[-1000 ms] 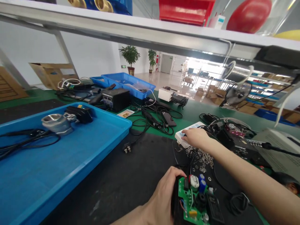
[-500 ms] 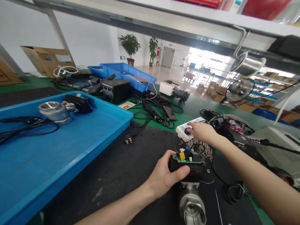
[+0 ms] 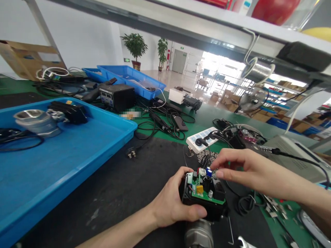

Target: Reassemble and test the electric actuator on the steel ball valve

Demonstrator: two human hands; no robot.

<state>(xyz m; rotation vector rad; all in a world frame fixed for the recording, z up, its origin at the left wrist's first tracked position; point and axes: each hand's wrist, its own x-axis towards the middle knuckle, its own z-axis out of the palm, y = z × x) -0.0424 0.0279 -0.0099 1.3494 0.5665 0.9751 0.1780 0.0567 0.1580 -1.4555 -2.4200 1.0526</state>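
My left hand (image 3: 176, 203) is closed around a black valve actuator (image 3: 212, 210), its thumb along the near side. On top of the actuator, a green circuit board (image 3: 207, 196) lies exposed, with a yellow block and a blue round part (image 3: 209, 171) among its components. Below the actuator is a metal valve body (image 3: 199, 235), partly cut off by the frame. My right hand (image 3: 238, 167) hovers at the board's far right corner beside the blue part. Its thumb and index finger are apart, with nothing visible between them; whether a fingertip touches the board, I cannot tell.
A white power strip (image 3: 199, 141) with a black plug lies behind the board, near scattered metal rings (image 3: 204, 156). At left stands a large blue tray (image 3: 85, 151) holding another valve (image 3: 37, 122). Cables, a grey station (image 3: 292, 155) and loose metal parts (image 3: 276, 206) lie right.
My right hand has left the power strip and come back toward me to the circuit board. The actuator, still in my left hand, has tipped so the board's top shows more.
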